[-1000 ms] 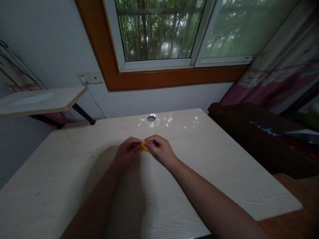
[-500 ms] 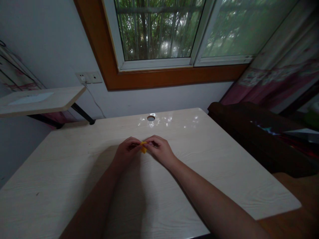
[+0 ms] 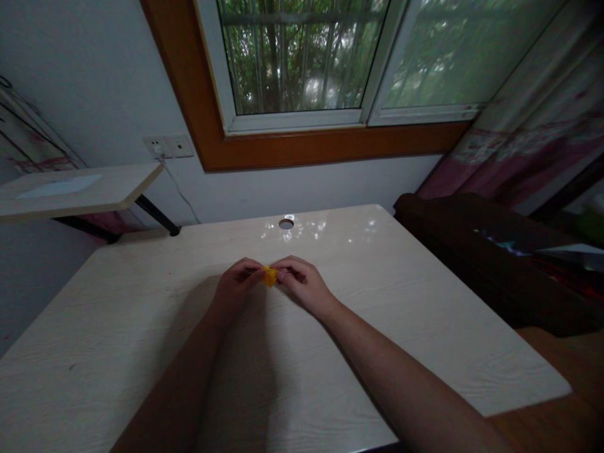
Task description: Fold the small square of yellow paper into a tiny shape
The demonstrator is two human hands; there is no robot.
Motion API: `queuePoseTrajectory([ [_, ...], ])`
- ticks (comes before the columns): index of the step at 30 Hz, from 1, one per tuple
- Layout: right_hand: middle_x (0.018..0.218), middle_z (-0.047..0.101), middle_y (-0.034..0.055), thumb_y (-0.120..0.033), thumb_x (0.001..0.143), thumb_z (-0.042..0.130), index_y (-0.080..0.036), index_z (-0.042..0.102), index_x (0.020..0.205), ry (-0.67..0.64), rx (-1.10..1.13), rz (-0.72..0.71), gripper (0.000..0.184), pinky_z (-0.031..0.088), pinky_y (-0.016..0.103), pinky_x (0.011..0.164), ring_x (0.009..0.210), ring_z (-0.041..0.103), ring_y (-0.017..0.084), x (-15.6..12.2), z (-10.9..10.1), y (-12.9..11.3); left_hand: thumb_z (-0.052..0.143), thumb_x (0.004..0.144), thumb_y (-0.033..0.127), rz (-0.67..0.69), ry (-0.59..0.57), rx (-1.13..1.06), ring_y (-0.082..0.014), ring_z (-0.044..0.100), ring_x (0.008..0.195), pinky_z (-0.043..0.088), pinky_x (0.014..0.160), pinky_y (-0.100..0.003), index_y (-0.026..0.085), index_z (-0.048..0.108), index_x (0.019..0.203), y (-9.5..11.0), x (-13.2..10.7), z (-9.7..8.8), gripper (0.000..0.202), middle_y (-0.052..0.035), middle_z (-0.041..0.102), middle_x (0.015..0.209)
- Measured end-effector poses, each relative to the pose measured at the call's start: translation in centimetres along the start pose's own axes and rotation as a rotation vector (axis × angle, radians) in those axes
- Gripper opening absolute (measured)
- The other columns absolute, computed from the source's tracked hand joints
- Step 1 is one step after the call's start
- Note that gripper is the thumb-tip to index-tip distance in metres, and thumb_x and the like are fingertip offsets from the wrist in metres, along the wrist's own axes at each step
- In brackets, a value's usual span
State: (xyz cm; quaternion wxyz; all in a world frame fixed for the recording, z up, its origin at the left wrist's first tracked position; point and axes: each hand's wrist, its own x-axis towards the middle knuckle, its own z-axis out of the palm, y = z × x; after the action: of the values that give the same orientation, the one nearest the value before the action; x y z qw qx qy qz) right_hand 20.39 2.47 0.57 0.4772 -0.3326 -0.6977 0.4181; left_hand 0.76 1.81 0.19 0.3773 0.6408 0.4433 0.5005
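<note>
A small piece of folded yellow paper (image 3: 270, 276) is pinched between my two hands, above the middle of the pale wood-grain desk (image 3: 401, 327). My left hand (image 3: 237, 283) closes thumb and fingers on its left side. On the right side, the thumb and fingertips of my right hand (image 3: 302, 280) grip it too. The fingertips cover both ends of the paper, so only its centre shows, tapering downward. Its exact folded shape is too small to make out.
A round cable hole (image 3: 285, 224) lies near the desk's back edge. At the back left stands a raised shelf (image 3: 108, 195) on black legs, with a wall socket (image 3: 168, 147) and white cord behind. Dark brown furniture (image 3: 462, 251) borders the right side, below a curtain (image 3: 509, 138).
My hands have drawn slightly apart, and more of the yellow paper shows between the fingertips. Its visible part looks wider and shorter than before. Both arms stay nearly in place.
</note>
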Motion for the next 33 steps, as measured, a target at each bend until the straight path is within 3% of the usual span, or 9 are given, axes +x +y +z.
queuePoseTrajectory([
  [12, 0.083, 0.062, 0.002, -0.035, 0.083, 0.067, -0.021, 0.072, 0.095, 0.048, 0.024, 0.058, 0.019, 0.045, 0.024, 0.062, 0.067, 0.054, 0.012, 0.2, 0.4, 0.2, 0.067, 0.082, 0.037, 0.014, -0.006, -0.013, -0.0148, 0.062, 0.077, 0.051, 0.07, -0.025, 0.018, 0.067, 0.081, -0.3, 0.1, 0.0, 0.019, -0.0023, 0.065, 0.082],
  [24, 0.086, 0.066, 0.0035, -0.038, 0.079, 0.071, -0.022, 0.07, 0.098, 0.057, 0.132, 0.105, 0.025, 0.051, 0.027, 0.069, 0.076, 0.061, 0.014, 0.1, 0.8, 1.4, 0.075, 0.072, 0.036, -0.059, -0.011, -0.092, -0.0155, 0.068, 0.069, 0.057, 0.065, -0.028, 0.018, 0.065, 0.081, -0.9, 0.2, 0.3, 0.024, -0.0017, 0.07, 0.076],
  [33, 0.079, 0.063, 0.0001, -0.036, 0.079, 0.071, -0.021, 0.065, 0.099, 0.025, 0.268, 0.154, 0.025, 0.05, 0.025, 0.064, 0.069, 0.061, 0.012, 0.3, 1.1, 1.5, 0.075, 0.073, 0.034, -0.079, -0.009, -0.094, -0.0151, 0.068, 0.066, 0.057, 0.063, -0.028, 0.017, 0.064, 0.083, -0.7, 0.1, 0.5, 0.022, -0.0013, 0.07, 0.074],
])
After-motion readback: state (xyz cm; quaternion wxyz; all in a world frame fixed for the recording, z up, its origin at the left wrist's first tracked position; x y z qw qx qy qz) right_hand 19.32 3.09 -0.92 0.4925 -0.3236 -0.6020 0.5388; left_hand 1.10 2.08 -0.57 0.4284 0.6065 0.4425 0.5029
